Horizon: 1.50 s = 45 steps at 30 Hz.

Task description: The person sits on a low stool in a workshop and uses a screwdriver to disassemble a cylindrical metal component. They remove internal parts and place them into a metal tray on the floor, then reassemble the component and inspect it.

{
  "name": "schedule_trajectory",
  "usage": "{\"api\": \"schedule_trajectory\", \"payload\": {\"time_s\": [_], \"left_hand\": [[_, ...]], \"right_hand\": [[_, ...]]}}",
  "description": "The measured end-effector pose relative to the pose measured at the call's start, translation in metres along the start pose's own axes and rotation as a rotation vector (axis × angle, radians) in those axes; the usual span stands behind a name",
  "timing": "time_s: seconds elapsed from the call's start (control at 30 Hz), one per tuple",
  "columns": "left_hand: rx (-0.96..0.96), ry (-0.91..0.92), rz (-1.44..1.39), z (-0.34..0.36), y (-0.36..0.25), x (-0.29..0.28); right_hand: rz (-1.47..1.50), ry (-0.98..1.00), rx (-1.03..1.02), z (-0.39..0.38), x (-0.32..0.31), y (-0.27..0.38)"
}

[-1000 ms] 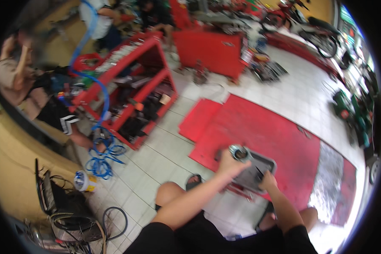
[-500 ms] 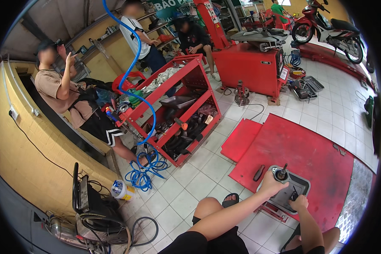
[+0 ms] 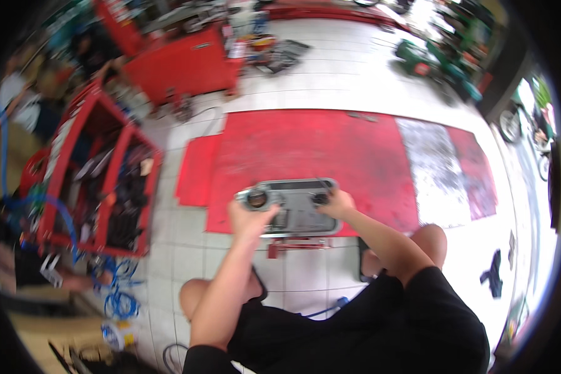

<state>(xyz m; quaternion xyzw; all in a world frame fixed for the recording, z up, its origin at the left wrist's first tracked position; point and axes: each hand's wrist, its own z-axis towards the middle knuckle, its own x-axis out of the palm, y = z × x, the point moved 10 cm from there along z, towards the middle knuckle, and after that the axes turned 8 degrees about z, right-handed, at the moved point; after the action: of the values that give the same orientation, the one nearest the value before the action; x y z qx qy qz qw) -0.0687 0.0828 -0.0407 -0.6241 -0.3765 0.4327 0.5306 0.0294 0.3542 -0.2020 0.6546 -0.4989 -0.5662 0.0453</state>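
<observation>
At the six o'clock edge of the red platform (image 3: 311, 143) lies a grey tray (image 3: 300, 182); the left hand (image 3: 249, 218) curls around a metal part (image 3: 256, 199) at its nine o'clock end, the right hand (image 3: 341, 204) is closed on a dark part (image 3: 320, 199) at three. A steel plate (image 3: 430, 168) covers the platform toward three o'clock; around, on white floor tiles (image 3: 321, 68), a red cart (image 3: 122, 159) stands at nine, a red cabinet (image 3: 181, 67) between ten and eleven, and blurred green machinery (image 3: 431, 67) between one and two.

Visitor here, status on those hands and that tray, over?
Left hand: gripping round metal part. Right hand: at small dark part, grip blurred. Grey tray: near edge of red platform, partly hidden by both hands.
</observation>
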Motion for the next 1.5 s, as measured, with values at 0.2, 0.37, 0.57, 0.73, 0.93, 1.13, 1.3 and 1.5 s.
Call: {"api": "schedule_trajectory", "payload": {"time_s": [0.2,0.37,0.57,0.73,0.93,1.13,1.3,1.5], "left_hand": [[0.068,0.072,0.159,0.004,-0.008,0.021],[0.183,0.072,0.385,-0.012,-0.019,0.023],[0.253,0.136,0.511,-0.034,-0.040,0.045],[0.360,0.145,0.657,-0.036,-0.044,0.061],[0.376,0.140,0.774,-0.037,-0.050,0.069],[0.309,0.152,0.874,-0.040,-0.043,0.067],[0.187,0.262,0.812,-0.036,-0.028,0.070],[0.061,0.349,0.701,-0.041,-0.019,0.072]], "right_hand": [[0.442,0.137,-0.204,-0.028,-0.070,0.065],[0.461,0.056,-0.543,-0.097,-0.126,0.144],[0.331,0.030,-0.813,-0.136,-0.134,0.162],[0.263,0.121,-0.816,-0.142,-0.123,0.163],[0.172,0.112,-0.799,-0.153,-0.122,0.164],[-0.217,-0.122,-0.982,-0.187,-0.108,0.184],[-0.525,-0.319,-1.184,-0.212,-0.090,0.198],[-0.588,-0.337,-1.269,-0.224,-0.084,0.200]]}}
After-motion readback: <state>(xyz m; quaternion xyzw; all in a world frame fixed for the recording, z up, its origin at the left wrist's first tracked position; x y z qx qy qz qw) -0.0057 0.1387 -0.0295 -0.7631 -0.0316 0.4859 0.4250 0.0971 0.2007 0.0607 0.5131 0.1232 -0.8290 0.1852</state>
